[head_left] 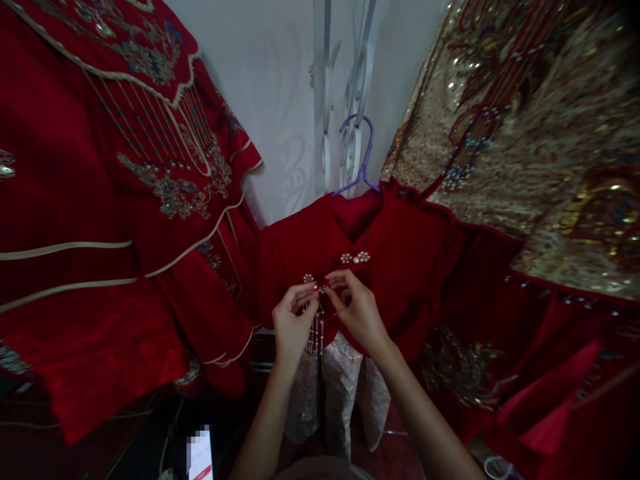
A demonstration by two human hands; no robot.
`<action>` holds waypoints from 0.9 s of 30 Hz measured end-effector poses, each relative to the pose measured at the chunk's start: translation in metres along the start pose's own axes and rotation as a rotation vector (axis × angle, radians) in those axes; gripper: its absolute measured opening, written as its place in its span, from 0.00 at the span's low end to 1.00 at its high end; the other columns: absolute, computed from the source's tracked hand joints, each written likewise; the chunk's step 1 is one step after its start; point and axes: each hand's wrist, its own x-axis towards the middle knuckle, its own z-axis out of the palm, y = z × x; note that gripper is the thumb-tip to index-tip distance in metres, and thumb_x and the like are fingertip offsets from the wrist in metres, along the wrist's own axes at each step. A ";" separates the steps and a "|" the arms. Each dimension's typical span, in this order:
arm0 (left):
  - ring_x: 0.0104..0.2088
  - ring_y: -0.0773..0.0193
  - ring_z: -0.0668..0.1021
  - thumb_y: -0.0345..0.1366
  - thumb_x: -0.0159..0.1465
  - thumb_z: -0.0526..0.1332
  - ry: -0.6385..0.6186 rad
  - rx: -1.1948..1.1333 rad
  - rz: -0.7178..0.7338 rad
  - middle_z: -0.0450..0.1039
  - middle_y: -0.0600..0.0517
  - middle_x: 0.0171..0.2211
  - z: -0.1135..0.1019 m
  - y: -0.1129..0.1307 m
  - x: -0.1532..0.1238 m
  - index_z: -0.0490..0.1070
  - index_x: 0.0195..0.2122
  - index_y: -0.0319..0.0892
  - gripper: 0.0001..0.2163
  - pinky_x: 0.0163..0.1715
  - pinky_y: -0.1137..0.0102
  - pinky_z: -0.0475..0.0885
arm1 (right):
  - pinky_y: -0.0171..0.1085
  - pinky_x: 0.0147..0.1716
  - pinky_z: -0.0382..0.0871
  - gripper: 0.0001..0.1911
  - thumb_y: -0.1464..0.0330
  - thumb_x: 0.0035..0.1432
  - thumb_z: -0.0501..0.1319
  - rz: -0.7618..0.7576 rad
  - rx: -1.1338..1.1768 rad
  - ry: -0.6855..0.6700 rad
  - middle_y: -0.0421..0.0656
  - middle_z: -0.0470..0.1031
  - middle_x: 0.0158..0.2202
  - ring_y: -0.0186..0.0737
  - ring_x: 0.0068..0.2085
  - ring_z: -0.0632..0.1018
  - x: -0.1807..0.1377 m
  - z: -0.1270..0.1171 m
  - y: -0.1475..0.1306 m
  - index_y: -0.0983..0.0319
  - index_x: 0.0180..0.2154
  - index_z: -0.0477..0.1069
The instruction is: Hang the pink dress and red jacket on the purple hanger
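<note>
A small red garment hangs in front of me from a purple hanger. Just below its neckline sits a pearly clasp. At the garment's front, my left hand and my right hand come together, thumbs and fingers pinched on a beaded tassel ornament. Its bead strands dangle below the fingertips, partly behind the left hand. The exact part between the fingers is too small to make out. A pale, shiny skirt shows beneath the red top.
An embroidered red robe with cream piping hangs at left. On the right are a gold sequinned garment and dark red cloth. Behind the hanger stands a white metal rack. A lit phone lies low at left.
</note>
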 end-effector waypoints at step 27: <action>0.35 0.66 0.78 0.31 0.57 0.63 -0.113 0.379 0.230 0.75 0.51 0.34 -0.018 0.007 0.007 0.73 0.36 0.40 0.06 0.41 0.70 0.74 | 0.33 0.37 0.76 0.08 0.71 0.58 0.58 0.025 0.116 0.059 0.42 0.70 0.38 0.34 0.38 0.75 -0.004 0.012 0.003 0.60 0.41 0.68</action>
